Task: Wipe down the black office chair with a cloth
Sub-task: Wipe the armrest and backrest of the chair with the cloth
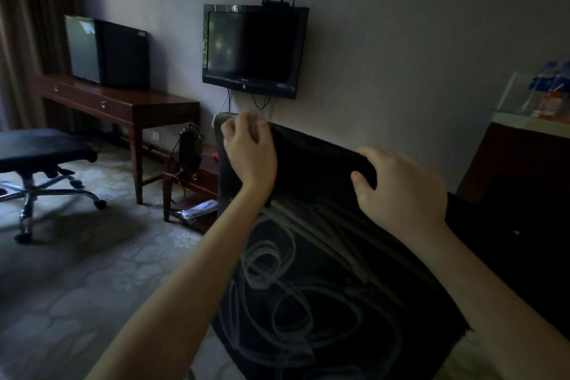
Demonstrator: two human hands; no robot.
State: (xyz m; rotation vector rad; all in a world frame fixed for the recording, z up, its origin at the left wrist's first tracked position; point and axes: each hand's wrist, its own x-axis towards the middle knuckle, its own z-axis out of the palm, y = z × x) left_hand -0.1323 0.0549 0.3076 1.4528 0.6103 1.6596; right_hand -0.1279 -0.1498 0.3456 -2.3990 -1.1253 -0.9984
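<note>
A dark cloth (308, 287) with pale swirl lines hangs in front of me, its lower right corner frayed. It drapes over a dark upright panel (226, 191) that looks like a chair's backrest; only the panel's left edge shows. My left hand (249, 154), blurred, grips the cloth's top left corner, with the fingers curled over the edge. Further right, my right hand (401, 191) holds the top edge, thumb in front and fingers over the back. A black office chair (43, 148) on a chrome wheeled base stands apart at the far left; only its seat shows.
A wooden desk (129, 105) with a black computer case (123, 55) stands along the wall at left. A wall-mounted TV (253, 49) carries a router (276, 3) on top. A low shelf (197, 179) with cables sits below it. A dark counter (524, 145) with bottles stands at right. Patterned carpet covers the floor.
</note>
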